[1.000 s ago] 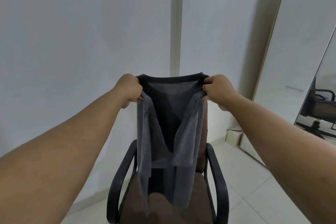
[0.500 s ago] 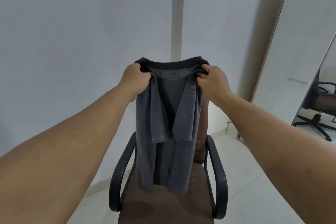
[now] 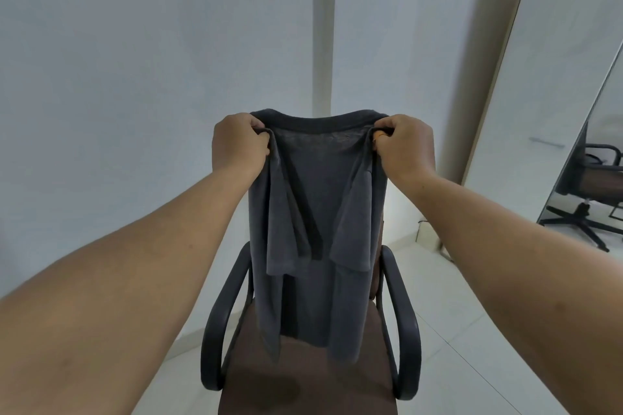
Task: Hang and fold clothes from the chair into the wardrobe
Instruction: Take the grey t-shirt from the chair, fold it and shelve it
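Note:
A dark grey t-shirt (image 3: 317, 212) hangs in the air above the chair, its sleeves folded inward over the body. My left hand (image 3: 237, 141) grips its left shoulder beside the collar. My right hand (image 3: 404, 145) grips the right shoulder the same way. The shirt's lower edge hangs just over the brown seat of the office chair (image 3: 303, 381), which has black armrests. The chair's backrest is mostly hidden behind the shirt. The white wardrobe (image 3: 526, 77) stands at the right.
A mirror panel (image 3: 593, 178) on the wardrobe reflects the chair. White walls meet in a corner behind the chair. Pale floor tiles (image 3: 472, 330) stretch to the right of the chair, with a cable near the skirting.
Both hands have pulled the shirt's shoulders apart again, so the collar is stretched flatter. The shirt hangs longer and smoother, and the view has tilted down slightly.

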